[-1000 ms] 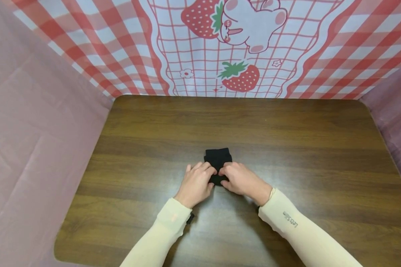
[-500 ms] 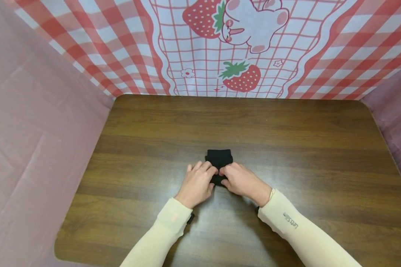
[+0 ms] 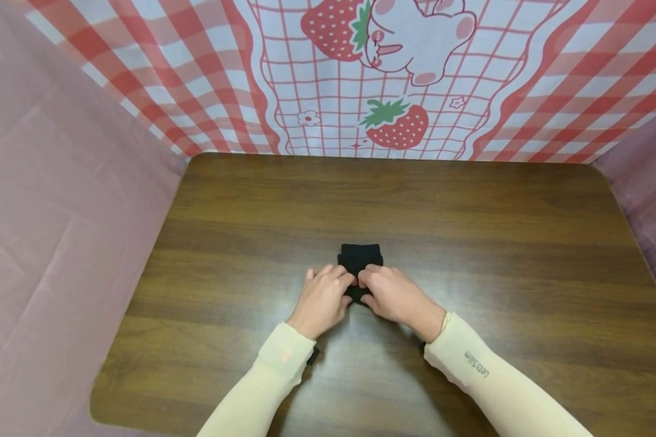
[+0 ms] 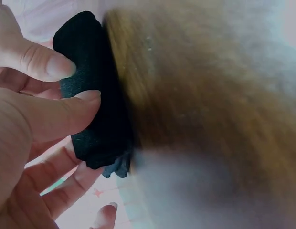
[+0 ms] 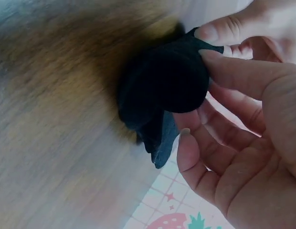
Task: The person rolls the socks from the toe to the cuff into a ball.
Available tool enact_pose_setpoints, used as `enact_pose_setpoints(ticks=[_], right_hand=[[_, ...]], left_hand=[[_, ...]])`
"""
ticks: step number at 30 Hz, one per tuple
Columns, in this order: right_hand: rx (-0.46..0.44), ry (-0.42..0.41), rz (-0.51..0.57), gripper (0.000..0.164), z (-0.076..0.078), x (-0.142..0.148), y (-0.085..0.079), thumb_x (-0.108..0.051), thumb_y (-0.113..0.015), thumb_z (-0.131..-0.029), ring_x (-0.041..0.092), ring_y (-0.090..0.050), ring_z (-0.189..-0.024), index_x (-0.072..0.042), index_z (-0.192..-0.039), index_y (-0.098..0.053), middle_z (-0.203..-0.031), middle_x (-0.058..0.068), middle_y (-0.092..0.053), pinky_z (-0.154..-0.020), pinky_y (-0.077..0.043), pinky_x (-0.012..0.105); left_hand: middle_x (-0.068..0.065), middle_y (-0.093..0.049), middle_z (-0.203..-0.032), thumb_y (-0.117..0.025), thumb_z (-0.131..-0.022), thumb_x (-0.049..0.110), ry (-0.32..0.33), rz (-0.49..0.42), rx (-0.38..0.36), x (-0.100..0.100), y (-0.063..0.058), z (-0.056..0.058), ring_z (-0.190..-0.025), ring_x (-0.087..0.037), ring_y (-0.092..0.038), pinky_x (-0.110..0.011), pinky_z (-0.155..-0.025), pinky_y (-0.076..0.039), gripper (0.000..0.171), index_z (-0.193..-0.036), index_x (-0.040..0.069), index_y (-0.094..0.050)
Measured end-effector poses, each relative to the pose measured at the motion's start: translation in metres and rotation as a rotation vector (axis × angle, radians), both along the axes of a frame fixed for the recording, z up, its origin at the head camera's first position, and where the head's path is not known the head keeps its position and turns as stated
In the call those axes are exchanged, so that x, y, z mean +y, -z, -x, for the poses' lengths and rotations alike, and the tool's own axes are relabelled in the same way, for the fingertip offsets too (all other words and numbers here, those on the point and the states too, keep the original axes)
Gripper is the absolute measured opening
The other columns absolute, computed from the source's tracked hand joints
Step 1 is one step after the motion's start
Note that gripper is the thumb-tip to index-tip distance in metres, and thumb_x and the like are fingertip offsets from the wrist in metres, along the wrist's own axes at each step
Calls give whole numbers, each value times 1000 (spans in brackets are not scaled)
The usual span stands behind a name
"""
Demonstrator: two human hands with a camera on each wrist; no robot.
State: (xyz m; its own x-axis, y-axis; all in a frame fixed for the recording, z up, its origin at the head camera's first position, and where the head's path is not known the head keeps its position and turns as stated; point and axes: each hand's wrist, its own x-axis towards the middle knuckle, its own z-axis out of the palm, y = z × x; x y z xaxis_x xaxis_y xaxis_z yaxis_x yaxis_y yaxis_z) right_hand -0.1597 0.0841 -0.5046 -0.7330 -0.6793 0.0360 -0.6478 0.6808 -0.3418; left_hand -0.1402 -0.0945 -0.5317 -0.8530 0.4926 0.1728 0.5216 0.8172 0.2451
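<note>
A small bundle of black socks point(image 3: 359, 256) lies at the middle of the table, its far end flat with two layers slightly offset. Its near end is rolled into a thick tube, plain in the left wrist view as a black roll point(image 4: 93, 114). My left hand point(image 3: 322, 297) grips the roll's left side, thumb on the near face and fingers over the far side. From the right, my right hand point(image 3: 396, 297) pinches the same roll between thumb and fingers. In the right wrist view, the roll's round end point(image 5: 167, 81) faces the camera, with loose layers hanging beyond it.
The brown wooden table point(image 3: 240, 206) has rounded corners and spreads around both hands. A red-and-white checked cloth with strawberries point(image 3: 396, 127) hangs along its far edge. Pink cloth point(image 3: 60, 212) covers the left side, and more hangs at the right.
The far end of the socks has straightened from a slight slant to nearly level. Both hands keep their hold in almost the same place, and the head view has shifted a little.
</note>
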Motion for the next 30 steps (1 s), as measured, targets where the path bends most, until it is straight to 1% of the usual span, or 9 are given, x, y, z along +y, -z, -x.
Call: enact_pose_setpoints(ticks=[3,6,10,14,17,20,23,30], right_hand=[[47,-16,-30,26,-1,0,1,-12,-87,-75,21,-60,-71,-4,-86,-64,-82,5,-58,-65,-52,37],[55,-17,-51,30,-1,0,3,-12,-88,-72,23,-61,-74,-3,-88,-64,-84,5,-59,-66,-52,40],[50,-8,-56,25,1,0,4,-7,-84,-72,24,-62,-76,-3,-88,-65,-84,7,-61,-66,-51,42],[50,-12,-59,21,3,1,4,-5,-80,-72,24,-63,-75,-3,-87,-66,-83,8,-63,-64,-50,42],[40,-13,-55,18,5,1,4,-4,-78,-72,24,-64,-73,-2,-86,-67,-82,8,-64,-63,-49,41],[24,-15,-46,16,6,2,3,-5,-77,-74,24,-65,-72,-2,-86,-68,-82,8,-65,-63,-49,41],[9,-22,-33,14,8,3,2,-4,-76,-75,23,-65,-71,-1,-85,-68,-82,8,-65,-63,-50,42],[-78,-7,-6,13,8,4,2,-3,-75,-78,20,-62,-71,0,-88,-67,-84,10,-65,-65,-53,34]], left_hand=[[3,-66,-101,-82,-82,19,-10,-3,-27,0,-2,1,-91,-16,-58,-36,-74,-36,27,-106,16,-72],[2,-66,-103,-82,-82,19,-17,-11,-44,0,-3,1,-94,-17,-59,-36,-74,-38,28,-109,15,-72],[1,-67,-103,-82,-83,21,-21,-17,-49,1,-5,1,-94,-18,-60,-37,-74,-39,28,-109,14,-72],[1,-66,-102,-81,-83,23,-29,-2,-48,2,-5,-1,-93,-19,-59,-38,-74,-39,28,-108,14,-72],[0,-64,-105,-82,-82,24,-30,14,-35,3,-3,-2,-95,-20,-57,-38,-75,-38,32,-110,15,-70],[1,-62,-107,-83,-80,23,-25,26,-5,3,-1,-2,-97,-21,-56,-39,-77,-37,35,-111,16,-69],[1,-62,-106,-83,-80,22,-22,29,20,3,2,-2,-97,-20,-55,-40,-77,-37,33,-110,16,-69],[3,-64,-101,-83,-81,22,-27,25,32,3,2,-2,-96,-18,-56,-40,-79,-37,29,-107,17,-72]])
